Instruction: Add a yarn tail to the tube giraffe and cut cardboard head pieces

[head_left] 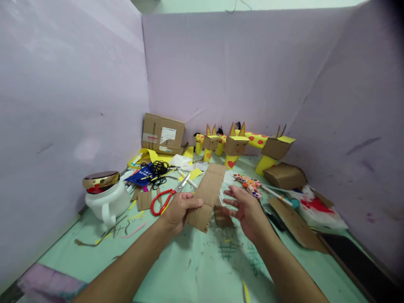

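The fingers [193, 203] of the left hand [178, 211] are clamped on the near end of a long cardboard strip [208, 190], thumb on top, holding that end lifted off the desk [202, 261] while the far end points away towards the back. The right hand [249, 211] is released, its fingers [232, 194] spread and holding nothing, just beside the strip's right edge; whether they touch it cannot be told. Below and between the two hands lies a small cardboard scrap [222, 219] on the desk.

Left of the strip, red-handled scissors [164, 198] lie flat, blades pointing at the strip. Farther left stands a white jar [107, 201] with a gold lid (handle facing the camera). Behind the scissors sits a tangle of black yarn [159, 169] on blue and yellow paper. At the back, a row of yellow cardboard animals [236, 145] with red spots stands beside a brown box [163, 134]. Pale purple screens [236, 67] wall the desk on three sides.
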### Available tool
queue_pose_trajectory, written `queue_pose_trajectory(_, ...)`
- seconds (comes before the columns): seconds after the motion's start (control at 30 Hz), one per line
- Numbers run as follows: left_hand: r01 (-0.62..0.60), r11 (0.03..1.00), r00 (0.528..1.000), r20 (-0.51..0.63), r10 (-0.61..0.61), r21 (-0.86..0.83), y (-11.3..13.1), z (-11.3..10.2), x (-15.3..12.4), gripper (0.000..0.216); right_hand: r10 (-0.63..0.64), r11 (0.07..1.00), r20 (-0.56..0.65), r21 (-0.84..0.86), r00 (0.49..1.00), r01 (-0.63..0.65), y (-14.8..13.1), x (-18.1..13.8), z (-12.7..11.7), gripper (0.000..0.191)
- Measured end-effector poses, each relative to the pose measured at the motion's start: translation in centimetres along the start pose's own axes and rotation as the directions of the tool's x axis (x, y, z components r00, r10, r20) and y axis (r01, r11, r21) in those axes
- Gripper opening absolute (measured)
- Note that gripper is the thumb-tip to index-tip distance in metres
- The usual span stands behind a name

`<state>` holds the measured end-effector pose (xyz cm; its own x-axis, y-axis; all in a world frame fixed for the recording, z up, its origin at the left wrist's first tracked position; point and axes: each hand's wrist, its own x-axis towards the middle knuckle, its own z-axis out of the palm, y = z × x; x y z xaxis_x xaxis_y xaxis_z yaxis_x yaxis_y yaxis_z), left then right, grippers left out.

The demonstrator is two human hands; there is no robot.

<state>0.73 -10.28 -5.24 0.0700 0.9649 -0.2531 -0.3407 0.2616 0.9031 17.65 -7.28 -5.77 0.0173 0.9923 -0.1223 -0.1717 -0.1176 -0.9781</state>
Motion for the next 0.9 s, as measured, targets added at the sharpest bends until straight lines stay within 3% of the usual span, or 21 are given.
queue_pose_trajectory(0.07, -0.017, 0.999, 1.000, 0.012, 0.016, 0.045, -0.1, 0.3, -0.1, 0.025, 0.207, 0.969, 0.279, 0.075, 0.938, -0.236, -0.2, -1.1, 0.8, 0.035)
queue_pose_trajectory(0.13, -0.016, 0.995, 0.999, 0.040, 0.013, 0.098, -0.4, 0.7, -0.2, 0.023, 0.228, 0.957, 0.348, 0.092, 0.909, -0.276, 0.2, -2.0, 1.6, 0.035)
queue_pose_trajectory(0.27, -0.009, 0.985, 0.996, 0.085, -0.006, 0.172, -0.9, 1.0, -0.3, 0.022, 0.202, 0.956, 0.266, 0.157, 0.942, -0.249, 1.0, -2.2, 2.1, 0.037)
queue_pose_trajectory(0.53, -0.018, 0.981, 0.996, 0.095, -0.001, 0.195, 0.1, -0.3, -0.1, 0.042, 0.130, 0.928, 0.284, 0.302, 0.950, -0.217, 0.1, -0.3, 0.5, 0.036)
queue_pose_trajectory(0.63, -0.068, 0.963, 0.994, 0.099, 0.044, 0.260, 0.1, 0.1, -0.3, 0.037, 0.111, 0.933, 0.263, 0.306, 0.958, -0.192, 0.0, -0.2, 0.4, 0.037)
queue_pose_trajectory(0.7, -0.150, 0.917, 0.987, 0.108, 0.118, 0.369, 0.0, 0.6, -0.5, 0.028, 0.100, 0.936, 0.241, 0.305, 0.965, -0.174, 0.1, -0.4, 0.6, 0.038)
queue_pose_trajectory(0.8, -0.254, 0.764, 0.965, 0.107, 0.237, 0.593, -0.3, 1.0, -0.8, 0.022, 0.079, 0.943, 0.215, 0.299, 0.973, -0.143, 0.2, -0.6, 0.9, 0.039)
queue_pose_trajectory(0.9, -0.258, 0.661, 0.953, 0.075, 0.292, 0.705, -0.6, 1.0, -0.8, 0.026, 0.053, 0.947, 0.218, 0.298, 0.974, -0.118, 0.1, -0.6, 1.0, 0.040)
